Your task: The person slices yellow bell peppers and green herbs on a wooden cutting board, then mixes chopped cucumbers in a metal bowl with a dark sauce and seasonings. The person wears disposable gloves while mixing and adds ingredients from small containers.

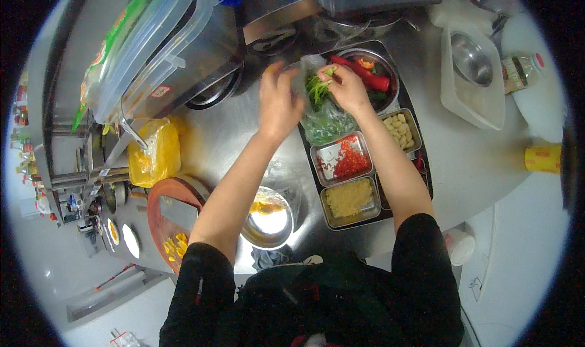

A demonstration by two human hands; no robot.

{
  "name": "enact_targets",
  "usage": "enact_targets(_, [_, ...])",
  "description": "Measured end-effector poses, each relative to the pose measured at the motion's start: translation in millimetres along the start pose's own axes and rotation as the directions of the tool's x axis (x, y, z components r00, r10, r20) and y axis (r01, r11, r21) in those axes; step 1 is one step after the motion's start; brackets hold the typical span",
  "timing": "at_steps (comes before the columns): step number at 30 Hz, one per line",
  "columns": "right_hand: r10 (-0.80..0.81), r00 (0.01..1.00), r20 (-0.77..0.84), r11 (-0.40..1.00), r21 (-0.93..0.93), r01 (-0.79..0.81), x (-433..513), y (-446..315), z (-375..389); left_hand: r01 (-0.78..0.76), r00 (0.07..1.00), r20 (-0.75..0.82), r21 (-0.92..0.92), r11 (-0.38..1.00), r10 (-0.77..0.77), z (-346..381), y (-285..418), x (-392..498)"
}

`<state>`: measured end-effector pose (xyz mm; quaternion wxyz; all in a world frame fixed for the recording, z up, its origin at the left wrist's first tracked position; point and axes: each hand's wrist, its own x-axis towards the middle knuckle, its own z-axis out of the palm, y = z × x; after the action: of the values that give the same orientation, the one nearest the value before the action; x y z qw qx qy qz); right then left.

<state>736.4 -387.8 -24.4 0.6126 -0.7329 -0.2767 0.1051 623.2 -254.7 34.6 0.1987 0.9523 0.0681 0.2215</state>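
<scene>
Green leafy stems [318,87] are pinched between the fingers of my right hand [346,90], above a clear plastic bag [330,126] holding more greens. My left hand [279,101] is just left of the bag, blurred, its fingers apart and holding nothing. Behind my right hand a round steel bowl [396,79] contains large red chilli peppers [365,75] and some dark green pieces. On the same black tray [336,228] sit steel pans of chopped red chilli [351,158], peeled garlic cloves [400,131] and minced yellowish garlic or ginger [349,197]. My right forearm hides part of the tray.
A round chopping board [157,210] at left bears a cleaver [178,213] and yellow pieces [175,246]. Nearby are a shiny steel bowl [269,230], a yellow plastic bag [167,153] and large clear containers [183,79]. A white tub [475,102] stands at right.
</scene>
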Motion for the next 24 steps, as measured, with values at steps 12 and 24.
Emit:
enact_targets(12, [0.032, 0.996, 0.08, 0.975, 0.218, -0.048, 7.5, -12.9, -3.2, -0.174, 0.983, -0.045, 0.071, 0.982, 0.177, -4.0, 26.0, -1.9])
enact_targets(24, [0.229, 0.972, -0.054, 0.919, 0.341, -0.198, -0.6, 6.4, -19.0, -0.12, 0.986, -0.099, 0.134, 0.984, 0.134, -10.4, 7.6, -13.7])
